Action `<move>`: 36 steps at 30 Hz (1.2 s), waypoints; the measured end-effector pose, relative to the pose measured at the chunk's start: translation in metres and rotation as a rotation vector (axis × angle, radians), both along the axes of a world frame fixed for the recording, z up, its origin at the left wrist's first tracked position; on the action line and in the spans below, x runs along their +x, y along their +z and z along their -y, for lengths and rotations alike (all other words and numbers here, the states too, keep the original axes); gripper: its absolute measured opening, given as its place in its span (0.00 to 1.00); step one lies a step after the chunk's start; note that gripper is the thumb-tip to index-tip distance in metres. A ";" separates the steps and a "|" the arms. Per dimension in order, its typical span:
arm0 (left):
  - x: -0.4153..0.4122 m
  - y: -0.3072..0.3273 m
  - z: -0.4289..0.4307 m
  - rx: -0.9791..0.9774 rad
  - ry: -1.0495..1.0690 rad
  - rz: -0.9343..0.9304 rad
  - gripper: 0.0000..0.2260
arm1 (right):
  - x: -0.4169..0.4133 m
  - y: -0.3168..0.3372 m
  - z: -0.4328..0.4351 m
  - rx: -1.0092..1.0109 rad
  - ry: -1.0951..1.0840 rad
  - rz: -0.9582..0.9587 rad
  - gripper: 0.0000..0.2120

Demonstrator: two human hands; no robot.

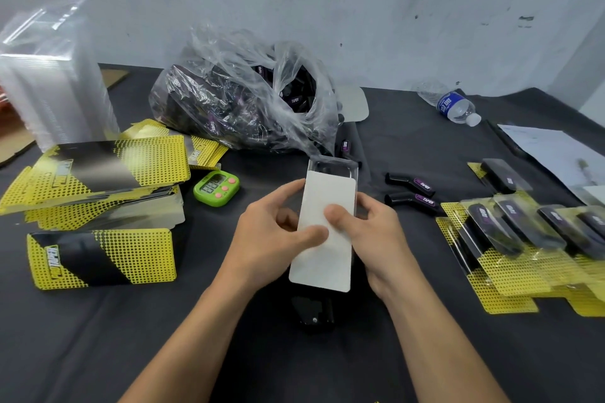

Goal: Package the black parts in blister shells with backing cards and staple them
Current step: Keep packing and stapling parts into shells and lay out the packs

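The left hand point(275, 226) and the right hand point(370, 229) are pinching, thumbs on top, the white-backed rectangular backing card point(324, 255) lying against the clear plastic blister shell point(330, 163) over the middle of the dark table point(425, 321), a light, bendy, slick pack that is likely asking for long-edge grips.

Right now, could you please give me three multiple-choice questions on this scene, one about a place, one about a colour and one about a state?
1. The timer sits: A) just left of the left hand B) on the floor C) on a shelf.
2. The upturned face of the card is: A) yellow B) white C) red.
3. The water bottle is: A) upright B) lying on its side C) upside down.

Answers: 1 A, it sits just left of that hand; 2 B, its visible side is plain white; 3 B, its cap points sideways.
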State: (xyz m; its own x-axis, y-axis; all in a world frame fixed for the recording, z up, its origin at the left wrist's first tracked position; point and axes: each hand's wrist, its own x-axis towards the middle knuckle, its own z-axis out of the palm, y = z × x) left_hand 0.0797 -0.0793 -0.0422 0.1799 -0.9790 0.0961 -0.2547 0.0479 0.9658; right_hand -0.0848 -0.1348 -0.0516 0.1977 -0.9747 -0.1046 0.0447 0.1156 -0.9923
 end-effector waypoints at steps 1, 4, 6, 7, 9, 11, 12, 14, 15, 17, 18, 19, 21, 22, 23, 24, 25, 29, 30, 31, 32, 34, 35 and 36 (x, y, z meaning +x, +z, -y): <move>0.000 -0.001 0.000 -0.012 0.001 0.038 0.29 | 0.000 0.001 -0.001 -0.002 0.005 0.001 0.10; -0.001 -0.004 0.002 -0.070 0.098 0.071 0.24 | -0.002 0.004 -0.004 -0.007 0.099 0.039 0.17; -0.002 -0.006 0.002 -0.083 0.176 0.089 0.20 | -0.003 0.005 -0.006 0.000 0.185 0.030 0.27; -0.003 -0.006 0.002 -0.076 0.207 0.086 0.17 | -0.003 0.005 -0.007 -0.002 0.205 0.020 0.31; -0.005 -0.006 0.002 -0.061 0.263 0.072 0.11 | -0.002 0.007 -0.009 -0.016 0.195 0.013 0.32; -0.008 -0.007 0.002 -0.058 0.316 0.084 0.09 | 0.000 0.009 -0.011 -0.029 0.165 0.025 0.30; -0.009 -0.007 0.002 -0.059 0.337 0.095 0.10 | 0.000 0.009 -0.011 -0.038 0.152 0.028 0.28; -0.010 -0.007 0.001 -0.068 0.352 0.105 0.12 | 0.002 0.010 -0.011 -0.051 0.133 0.037 0.27; -0.011 -0.008 0.000 -0.076 0.341 0.098 0.12 | 0.003 0.011 -0.012 -0.053 0.129 0.042 0.26; -0.011 -0.007 -0.001 -0.096 0.302 0.070 0.11 | 0.003 0.012 -0.013 -0.049 0.130 0.065 0.25; -0.010 -0.006 -0.001 -0.109 0.293 0.059 0.11 | 0.004 0.013 -0.014 -0.047 0.121 0.073 0.24; -0.010 -0.006 -0.001 -0.126 0.302 0.057 0.10 | 0.005 0.013 -0.014 -0.052 0.096 0.057 0.23; -0.007 -0.007 0.001 -0.153 0.374 0.071 0.10 | 0.007 0.012 -0.015 -0.129 -0.024 -0.136 0.21; -0.006 -0.007 0.001 -0.158 0.415 0.072 0.11 | 0.007 0.013 -0.018 -0.206 -0.080 -0.259 0.21; -0.006 -0.007 0.002 -0.159 0.444 0.072 0.11 | 0.008 0.015 -0.023 -0.298 -0.091 -0.350 0.22; -0.006 -0.008 0.003 -0.157 0.463 0.075 0.11 | 0.010 0.018 -0.030 -0.382 -0.053 -0.421 0.22; -0.006 -0.008 0.003 -0.152 0.475 0.072 0.11 | 0.014 0.022 -0.037 -0.449 0.014 -0.488 0.23; -0.004 -0.009 0.004 -0.103 0.409 -0.238 0.13 | 0.019 0.025 -0.052 -0.639 0.179 -0.743 0.30; -0.003 -0.009 0.004 -0.098 0.363 -0.323 0.14 | 0.019 0.025 -0.052 -0.659 0.184 -0.781 0.29; -0.003 -0.008 0.004 -0.108 0.315 -0.356 0.13 | 0.019 0.025 -0.052 -0.676 0.164 -0.786 0.24; -0.004 -0.007 0.004 -0.129 0.272 -0.348 0.12 | 0.019 0.023 -0.051 -0.694 0.113 -0.761 0.18; -0.008 -0.004 0.003 -0.188 0.223 -0.290 0.08 | 0.020 0.019 -0.048 -0.698 -0.047 -0.693 0.12; -0.010 -0.004 0.003 -0.221 0.224 -0.263 0.08 | 0.020 0.017 -0.046 -0.674 -0.129 -0.665 0.13; -0.011 -0.005 0.002 -0.251 0.245 -0.247 0.08 | 0.019 0.015 -0.043 -0.627 -0.206 -0.621 0.13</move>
State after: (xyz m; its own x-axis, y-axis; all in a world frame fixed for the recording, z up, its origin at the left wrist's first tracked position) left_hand 0.0689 -0.0818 -0.0473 0.4515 -0.8562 0.2510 -0.0506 0.2563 0.9653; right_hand -0.0657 -0.0917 -0.0362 0.0981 -0.8987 0.4276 -0.5596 -0.4051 -0.7230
